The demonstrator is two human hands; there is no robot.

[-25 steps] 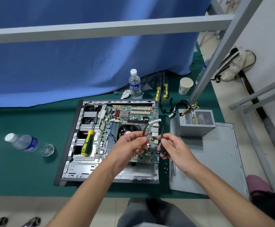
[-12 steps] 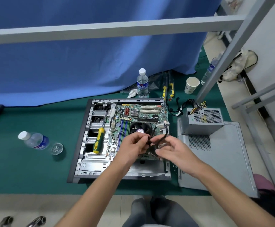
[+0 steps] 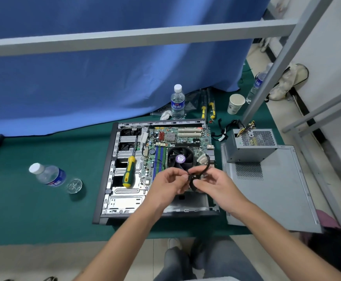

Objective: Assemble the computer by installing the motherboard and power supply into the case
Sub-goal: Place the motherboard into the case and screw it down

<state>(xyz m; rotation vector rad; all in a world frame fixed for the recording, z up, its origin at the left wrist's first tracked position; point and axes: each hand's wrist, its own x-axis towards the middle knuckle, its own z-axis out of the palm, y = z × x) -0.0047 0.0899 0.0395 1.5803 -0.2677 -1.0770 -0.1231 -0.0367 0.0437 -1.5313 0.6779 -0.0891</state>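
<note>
Surface: green mat [image 3: 33, 209] before a blue curtain.
Done: we see the motherboard [image 3: 177, 147] seated in the case [image 3: 112, 159].
Left: power supply [image 3: 250, 145] sits outside, on the side panel [image 3: 277, 189].
Hands: our left hand [image 3: 165, 185] and right hand [image 3: 216, 183] pinch a black cable [image 3: 206, 167], fingers curled.

I can't make out any text: the blue labels on the upright water bottle [image 3: 177, 103] and lying bottle [image 3: 50, 175] carry white characters too blurred to read.
</note>
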